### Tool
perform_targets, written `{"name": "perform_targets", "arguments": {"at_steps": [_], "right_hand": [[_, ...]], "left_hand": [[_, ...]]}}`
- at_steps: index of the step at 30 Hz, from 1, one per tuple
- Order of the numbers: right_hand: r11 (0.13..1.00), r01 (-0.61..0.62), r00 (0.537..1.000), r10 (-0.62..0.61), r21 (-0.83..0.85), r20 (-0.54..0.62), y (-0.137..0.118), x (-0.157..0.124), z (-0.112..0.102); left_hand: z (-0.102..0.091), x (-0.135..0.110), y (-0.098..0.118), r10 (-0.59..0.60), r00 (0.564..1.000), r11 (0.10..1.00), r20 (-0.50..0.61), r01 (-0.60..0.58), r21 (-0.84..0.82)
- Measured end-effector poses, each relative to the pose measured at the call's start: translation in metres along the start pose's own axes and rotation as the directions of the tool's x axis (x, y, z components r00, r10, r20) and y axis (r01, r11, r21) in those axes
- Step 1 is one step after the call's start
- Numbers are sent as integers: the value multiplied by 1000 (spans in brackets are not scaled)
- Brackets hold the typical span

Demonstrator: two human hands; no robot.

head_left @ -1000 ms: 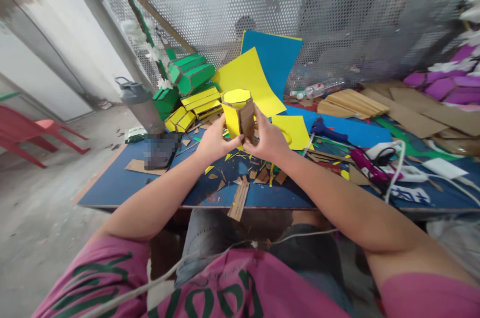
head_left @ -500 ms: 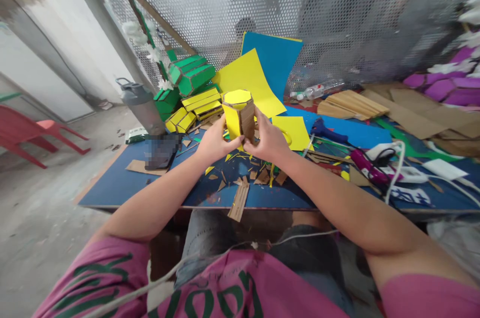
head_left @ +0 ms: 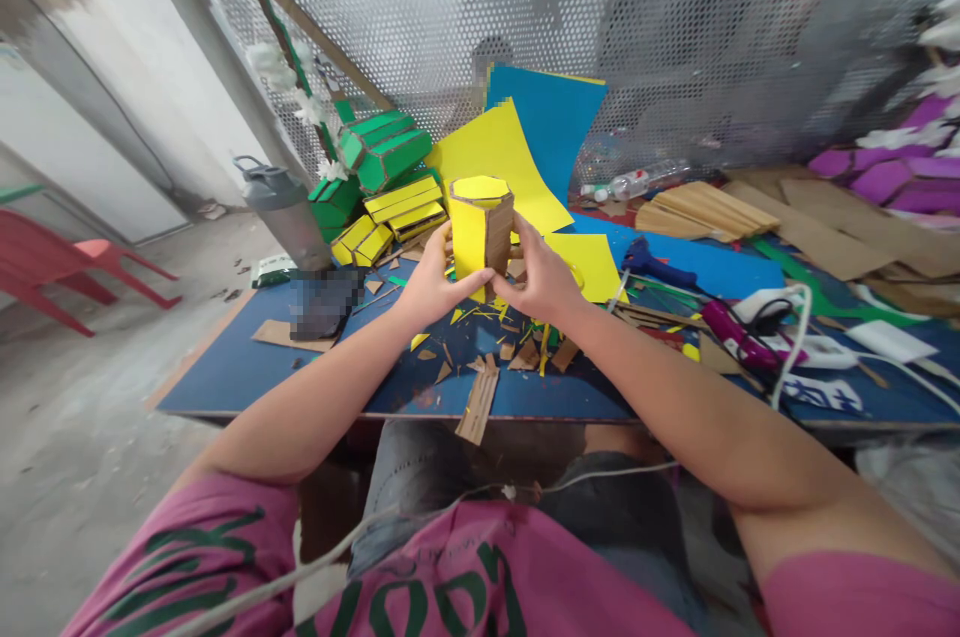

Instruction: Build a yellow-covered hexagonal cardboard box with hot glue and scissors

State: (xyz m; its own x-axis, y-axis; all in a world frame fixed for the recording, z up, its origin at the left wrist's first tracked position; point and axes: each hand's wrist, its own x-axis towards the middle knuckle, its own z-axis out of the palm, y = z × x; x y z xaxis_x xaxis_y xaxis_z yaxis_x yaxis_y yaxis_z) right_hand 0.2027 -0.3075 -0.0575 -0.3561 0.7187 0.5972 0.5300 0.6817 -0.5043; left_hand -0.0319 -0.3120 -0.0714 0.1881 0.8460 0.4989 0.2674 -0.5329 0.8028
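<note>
Between my two hands a many-sided cardboard prism (head_left: 471, 235) is held upright above the table. Its top and left faces are yellow; a bare brown corrugated face shows at the right. My left hand (head_left: 433, 279) grips its left side, the thumb across the lower front. My right hand (head_left: 541, 279) holds the right side, its thumb near the bottom edge and fingers along the brown face. The far sides of the prism are hidden. Cardboard scraps (head_left: 480, 397) and yellow slivers lie on the blue table (head_left: 247, 379) below.
Yellow pieces (head_left: 405, 202), green prisms (head_left: 386, 149) and a grey bottle (head_left: 281, 212) stand at the left. Behind are a yellow sheet (head_left: 491, 152) and a blue sheet (head_left: 551, 122). To the right lie a glue gun (head_left: 656, 262), a power strip (head_left: 821, 349) and cardboard sheets (head_left: 817, 222).
The prism has shifted slightly right and turned a little in my hands, so its brown side and front edge sit farther right. Both hands keep their hold.
</note>
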Motion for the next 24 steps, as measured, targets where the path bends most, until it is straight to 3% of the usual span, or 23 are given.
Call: {"name": "perform_targets", "arguments": {"at_steps": [5,9,13,16,19,21,24], "right_hand": [[987,-27,999,23,157,26,8,3,-3],[948,-90,996,91,305,10,23,10,-8],[952,-113,975,162,284,-154,53,26,-21],[900,-284,917,355,330,-180,84,37,-33],[907,-419,897,422,49,-131,108,40,-39],[907,-412,910,406,-86,-81,118,38,-38],[911,-380,922,388,-159,22,123,32,-31]], "left_hand": [[0,4,-2,-76,996,975,47,84,-206],[-1,9,-4,-171,985,919,0,159,-360],[-5,15,-16,-395,919,794,-6,338,-506],[-9,18,-23,-483,876,702,13,396,-592],[-10,18,-21,-521,853,660,39,432,-614],[-9,16,-18,-515,855,664,57,441,-604],[-5,14,-15,-478,875,697,81,434,-571]]}}
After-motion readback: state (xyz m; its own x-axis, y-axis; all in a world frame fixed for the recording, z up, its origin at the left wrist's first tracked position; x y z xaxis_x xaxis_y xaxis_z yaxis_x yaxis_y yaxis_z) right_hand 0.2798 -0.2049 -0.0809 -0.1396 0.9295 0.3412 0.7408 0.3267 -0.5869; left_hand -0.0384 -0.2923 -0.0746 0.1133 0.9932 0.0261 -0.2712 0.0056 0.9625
